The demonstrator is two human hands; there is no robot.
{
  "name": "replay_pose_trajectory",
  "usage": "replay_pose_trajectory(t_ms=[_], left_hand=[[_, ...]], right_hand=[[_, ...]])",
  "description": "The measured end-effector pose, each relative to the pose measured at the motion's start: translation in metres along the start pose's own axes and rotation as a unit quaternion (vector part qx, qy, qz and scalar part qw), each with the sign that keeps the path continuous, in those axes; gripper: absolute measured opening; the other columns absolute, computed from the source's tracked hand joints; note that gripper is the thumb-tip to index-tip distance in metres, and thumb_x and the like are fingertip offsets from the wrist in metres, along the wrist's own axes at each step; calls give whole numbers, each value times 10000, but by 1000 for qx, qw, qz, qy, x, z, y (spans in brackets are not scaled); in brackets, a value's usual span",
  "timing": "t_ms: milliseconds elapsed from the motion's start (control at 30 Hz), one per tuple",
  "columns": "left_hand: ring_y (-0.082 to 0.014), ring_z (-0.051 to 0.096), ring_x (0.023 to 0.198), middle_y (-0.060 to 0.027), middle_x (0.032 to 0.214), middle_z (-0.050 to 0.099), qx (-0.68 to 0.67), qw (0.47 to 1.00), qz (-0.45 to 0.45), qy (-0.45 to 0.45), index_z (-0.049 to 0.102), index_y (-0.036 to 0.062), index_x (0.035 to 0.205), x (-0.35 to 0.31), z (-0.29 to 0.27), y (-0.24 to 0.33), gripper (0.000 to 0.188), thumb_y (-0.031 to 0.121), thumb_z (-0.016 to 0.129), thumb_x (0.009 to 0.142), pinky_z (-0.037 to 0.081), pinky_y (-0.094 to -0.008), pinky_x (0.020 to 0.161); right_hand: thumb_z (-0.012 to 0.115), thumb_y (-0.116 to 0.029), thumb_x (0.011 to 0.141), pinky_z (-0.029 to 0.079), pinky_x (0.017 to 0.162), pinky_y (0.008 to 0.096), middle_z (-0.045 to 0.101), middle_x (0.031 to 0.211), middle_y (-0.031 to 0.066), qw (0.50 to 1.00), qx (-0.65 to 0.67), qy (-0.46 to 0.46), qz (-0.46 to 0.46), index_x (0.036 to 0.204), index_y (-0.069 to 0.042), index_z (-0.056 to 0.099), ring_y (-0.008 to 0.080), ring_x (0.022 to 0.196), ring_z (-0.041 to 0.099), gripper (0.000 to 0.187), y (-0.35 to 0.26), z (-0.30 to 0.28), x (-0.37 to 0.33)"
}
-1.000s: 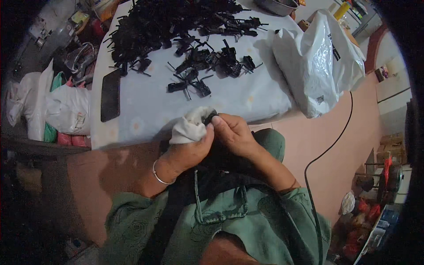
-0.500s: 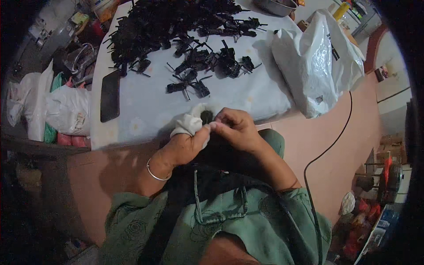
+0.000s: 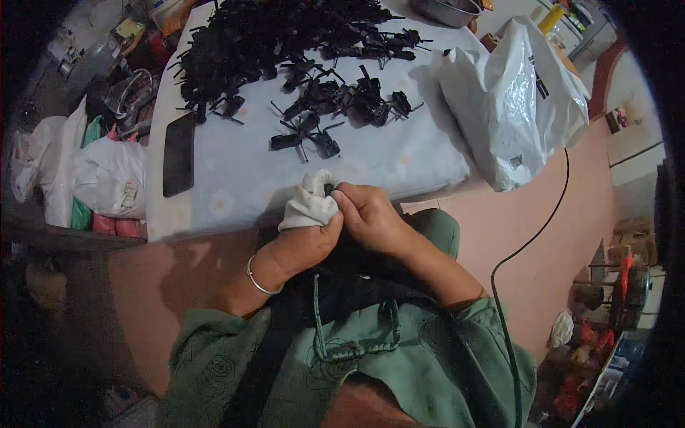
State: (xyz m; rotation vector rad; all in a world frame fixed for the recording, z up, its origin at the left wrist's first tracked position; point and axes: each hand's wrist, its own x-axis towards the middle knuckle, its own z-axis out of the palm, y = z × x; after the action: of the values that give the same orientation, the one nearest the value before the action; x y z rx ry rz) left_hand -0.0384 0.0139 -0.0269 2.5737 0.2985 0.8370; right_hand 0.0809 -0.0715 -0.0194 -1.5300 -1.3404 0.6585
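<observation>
My left hand (image 3: 303,248) is closed, its fingers covered by a bunched white cloth (image 3: 308,207); whether the cloth is a glove I cannot tell. A small black part (image 3: 329,189) shows between the cloth and my right hand (image 3: 372,217). The right thumb and fingers are pinched against that part, with the two hands touching in front of my body. Most of the part is hidden. Just beyond my hands, a clump of black plastic parts (image 3: 307,135) with thin prongs lies on the pale table cover (image 3: 242,171).
A large heap of similar black parts (image 3: 264,43) covers the table's far side. A dark phone-like slab (image 3: 178,155) lies at the left edge. A white plastic bag (image 3: 499,107) stands at right, a metal bowl (image 3: 449,11) behind it. A black cable (image 3: 531,250) hangs at right.
My right hand has closed in on the cloth, its fingers curling more tightly around the black part. My left hand has shifted slightly right, and less of the black part shows.
</observation>
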Motion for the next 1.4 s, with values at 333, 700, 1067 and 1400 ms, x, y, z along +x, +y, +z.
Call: replay_pose_trajectory(t_ms=[333, 700, 1067, 1400], left_hand=[[-362, 530, 740, -208, 843, 515, -116, 984, -137, 23, 447, -39, 986, -4, 5, 1, 236, 61, 477, 774, 443, -382, 644], [-380, 536, 752, -211, 826, 539, -139, 982, -118, -43, 466, -18, 1031, 4, -15, -2, 270, 73, 494, 778, 436, -411, 645], [-293, 558, 751, -149, 842, 582, -194, 978, -80, 18, 586, -1, 901, 12, -25, -4, 142, 32, 537, 772, 446, -331, 683], [-152, 539, 740, -113, 836, 580, -340, 921, -190, -16, 539, -8, 1000, 27, -22, -10, 197, 72, 522, 820, 439, -259, 659]], right_hand=[[464, -167, 875, 386, 518, 366, 469, 611, 213, 998, 63, 17, 14, 706, 21, 463, 347, 521, 404, 253, 14, 15, 6], [469, -164, 880, 389, 541, 294, 468, 586, 122, 998, -25, -40, 35, 741, 26, 499, 123, 565, 404, 237, 7, -7, 15], [583, -278, 751, 459, 593, 415, 575, 743, 173, 920, -376, 91, 57, 888, -13, 503, 353, 676, 570, 309, 24, -24, 43], [595, -211, 743, 421, 576, 407, 540, 696, 178, 973, -230, -7, -16, 866, 0, 483, 360, 640, 532, 269, -2, -44, 4]])
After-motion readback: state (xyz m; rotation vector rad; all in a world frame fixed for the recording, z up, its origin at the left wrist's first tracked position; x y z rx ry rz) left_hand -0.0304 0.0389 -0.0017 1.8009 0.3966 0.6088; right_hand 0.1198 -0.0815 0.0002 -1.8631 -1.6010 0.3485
